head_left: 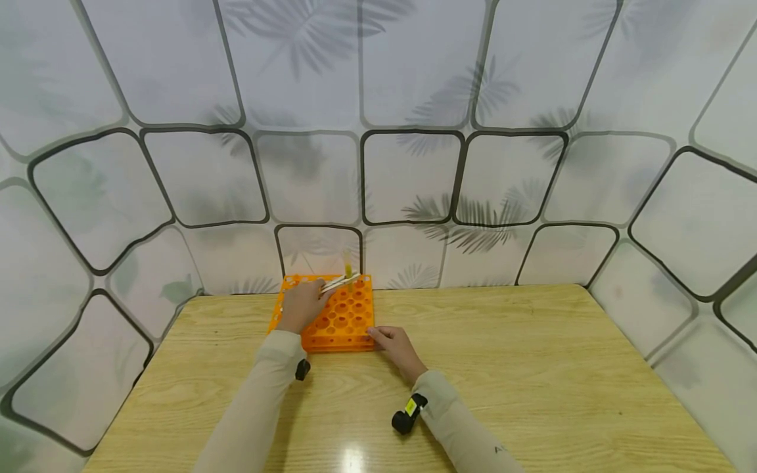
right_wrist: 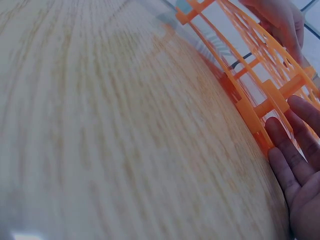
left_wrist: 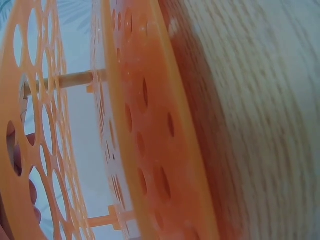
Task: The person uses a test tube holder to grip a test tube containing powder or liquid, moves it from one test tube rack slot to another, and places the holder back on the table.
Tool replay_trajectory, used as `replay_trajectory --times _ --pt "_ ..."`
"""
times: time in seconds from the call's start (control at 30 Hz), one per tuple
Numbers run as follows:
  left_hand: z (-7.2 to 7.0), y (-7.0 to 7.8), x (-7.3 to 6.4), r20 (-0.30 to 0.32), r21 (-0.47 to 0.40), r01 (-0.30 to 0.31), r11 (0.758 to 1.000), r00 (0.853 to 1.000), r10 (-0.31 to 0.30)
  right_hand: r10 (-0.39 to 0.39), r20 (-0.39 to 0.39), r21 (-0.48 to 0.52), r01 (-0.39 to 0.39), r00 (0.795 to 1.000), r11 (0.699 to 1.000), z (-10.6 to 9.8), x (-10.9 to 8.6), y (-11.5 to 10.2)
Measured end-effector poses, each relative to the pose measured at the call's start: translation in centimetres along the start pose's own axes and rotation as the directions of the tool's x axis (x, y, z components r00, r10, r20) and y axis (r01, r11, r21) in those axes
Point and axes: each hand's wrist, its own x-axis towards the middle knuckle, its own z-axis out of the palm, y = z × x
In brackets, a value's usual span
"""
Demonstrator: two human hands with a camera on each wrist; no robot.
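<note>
An orange test tube rack (head_left: 340, 322) stands on the table, its top plate full of round holes. My left hand (head_left: 303, 303) is above its left part and holds a pale two-armed clamp (head_left: 340, 282). The clamp's far end meets a clear tube with yellow in it (head_left: 348, 269), upright near the rack's back right; whether it grips the tube I cannot tell. At the front right corner, my right hand (head_left: 397, 348) holds the rack's edge, with fingertips (right_wrist: 278, 127) against its side. A brownish rod (left_wrist: 70, 80) runs between the rack's plates in the left wrist view.
The wood-grain table (head_left: 503, 368) extends to the right and in front of the rack. A patterned wall (head_left: 408, 253) rises directly behind the table's back edge. Black cameras sit on both wrists, the right one (head_left: 408, 415) hanging low over the table.
</note>
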Motion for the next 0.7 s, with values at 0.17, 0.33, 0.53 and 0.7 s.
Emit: replay_trajectory --times 0.17,0.33,0.53,0.7 --pt "0.1 0.0 0.0 -0.008 0.002 -0.008 1.000 1.000 0.008 0.003 -0.008 0.008 -0.003 1.000 1.000 0.0 1.0 1.8" --pt "-0.2 0.2 0.0 0.027 0.002 0.002 1.000 1.000 -0.002 -0.003 -0.015 -0.005 0.003 1.000 1.000 -0.1 1.9 3.3" --pt "-0.4 0.3 0.1 0.070 0.018 0.006 1.000 0.997 -0.008 0.001 0.013 0.008 -0.001 1.000 1.000 -0.2 1.3 2.1" --pt "-0.4 0.4 0.2 0.088 0.064 -0.010 0.998 0.996 0.005 0.005 0.013 -0.007 -0.005 1.000 1.000 -0.1 0.3 0.2"
